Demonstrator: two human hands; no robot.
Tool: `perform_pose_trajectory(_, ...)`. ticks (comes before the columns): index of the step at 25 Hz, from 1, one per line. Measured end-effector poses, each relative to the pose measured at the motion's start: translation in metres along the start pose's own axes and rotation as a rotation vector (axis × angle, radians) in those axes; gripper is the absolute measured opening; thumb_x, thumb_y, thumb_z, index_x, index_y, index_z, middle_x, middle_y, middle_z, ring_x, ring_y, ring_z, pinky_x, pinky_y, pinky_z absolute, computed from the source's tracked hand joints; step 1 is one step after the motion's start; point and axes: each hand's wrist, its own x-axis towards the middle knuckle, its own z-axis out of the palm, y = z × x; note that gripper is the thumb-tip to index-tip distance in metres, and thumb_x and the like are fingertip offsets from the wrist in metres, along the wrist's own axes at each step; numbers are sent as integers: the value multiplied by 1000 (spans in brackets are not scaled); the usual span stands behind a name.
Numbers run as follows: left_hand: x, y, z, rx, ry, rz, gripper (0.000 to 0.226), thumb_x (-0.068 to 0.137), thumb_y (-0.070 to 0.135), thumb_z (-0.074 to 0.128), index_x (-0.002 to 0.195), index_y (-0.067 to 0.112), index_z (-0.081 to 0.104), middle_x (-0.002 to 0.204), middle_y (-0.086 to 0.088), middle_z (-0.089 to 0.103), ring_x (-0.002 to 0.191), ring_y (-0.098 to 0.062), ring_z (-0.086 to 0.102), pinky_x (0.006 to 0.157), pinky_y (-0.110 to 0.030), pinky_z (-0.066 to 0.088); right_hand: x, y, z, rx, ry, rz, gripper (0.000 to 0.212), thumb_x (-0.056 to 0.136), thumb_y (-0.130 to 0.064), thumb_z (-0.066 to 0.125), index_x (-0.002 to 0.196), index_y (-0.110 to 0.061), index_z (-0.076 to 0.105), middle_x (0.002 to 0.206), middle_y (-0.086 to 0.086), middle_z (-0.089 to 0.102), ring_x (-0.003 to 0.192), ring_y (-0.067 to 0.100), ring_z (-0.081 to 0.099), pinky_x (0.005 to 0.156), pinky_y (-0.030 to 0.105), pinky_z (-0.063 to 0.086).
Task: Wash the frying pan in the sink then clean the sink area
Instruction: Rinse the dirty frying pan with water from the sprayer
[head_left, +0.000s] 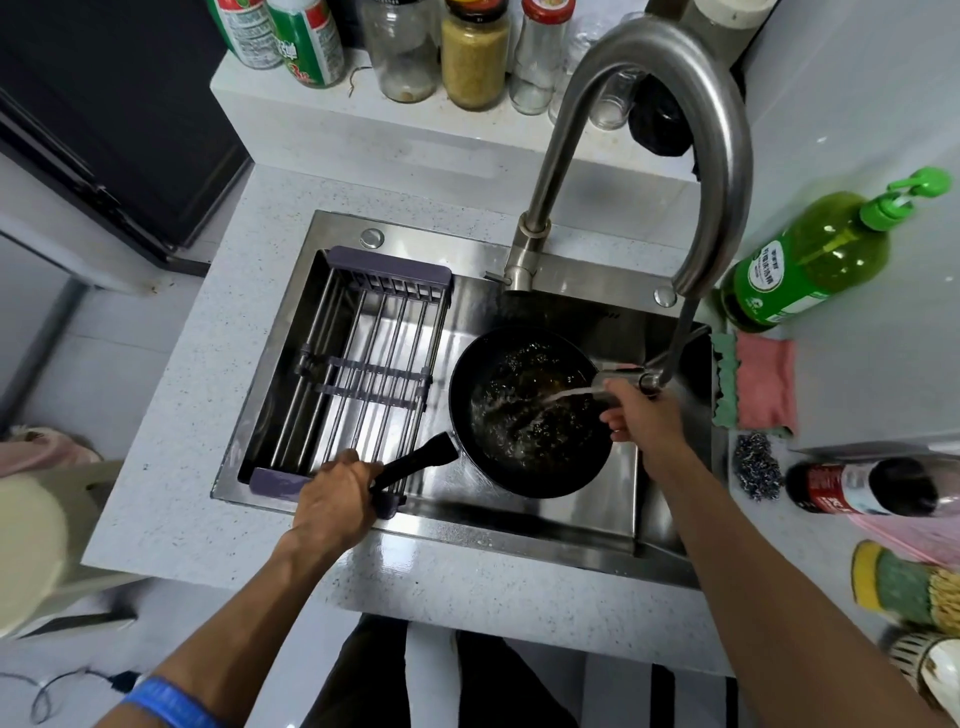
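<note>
One frying pan (530, 410) under running water in one sink (519, 530).
Left hand (332, 499) fingers wrap its handle; right hand (644, 410) fingers grip one spray head (618, 376).

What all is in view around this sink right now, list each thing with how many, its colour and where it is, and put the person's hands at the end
frying pan: one, black, in the sink, water splashing in it
sink: one, steel, set in the speckled counter
drying rack: one, steel bars with purple ends, across the sink's left half
faucet: one, steel, arching over the sink
spray head: one, silver, pulled out on its hose over the pan
soap bottle: one, green, counter right of the sink
cloths: two, green and pink, right of the sink
steel scourer: one, grey, below the cloths
jars and bottles: several, on the back ledge
left hand: gripping the pan handle
right hand: holding the spray head
</note>
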Motion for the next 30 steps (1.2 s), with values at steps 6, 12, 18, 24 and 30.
perform_pose_trajectory(6,1,-3,3,-29,16,1,31,86,42,67,114,29,65,91,7,44,81,-13,50,80,-35,50,1,-4,8,-135,-400,54,30,81,-34,77,99,-10,75,74,17,75,51,16,66,46,25,55)
perform_pose_trajectory(12,2,-3,4,-31,4,-13,30,85,43,68,113,33,66,94,7,47,81,-12,51,83,-37,52,2,-5,9,-152,-408,61,22,87,-30,74,94,-9,75,71,18,74,51,16,66,49,26,56)
perform_pose_trajectory(18,2,-3,5,-31,10,-16,32,86,41,68,115,29,65,94,6,47,82,-13,49,83,-36,50,-9,-7,23,-66,-445,40,27,90,-30,73,104,-7,74,76,20,75,56,19,68,52,29,59)
perform_pose_trajectory(24,0,-3,3,-44,3,-13,31,87,41,67,115,28,65,97,5,48,83,-13,52,81,-33,50,-7,-10,30,-23,-296,31,22,89,-27,73,99,-8,73,68,13,74,51,15,66,48,27,58)
perform_pose_trajectory(30,0,-1,3,-63,1,-17,27,88,42,67,111,30,66,96,7,49,80,-9,51,69,-22,43,-6,-8,31,43,-176,4,12,90,-24,71,100,-17,72,67,8,75,53,14,66,51,27,58)
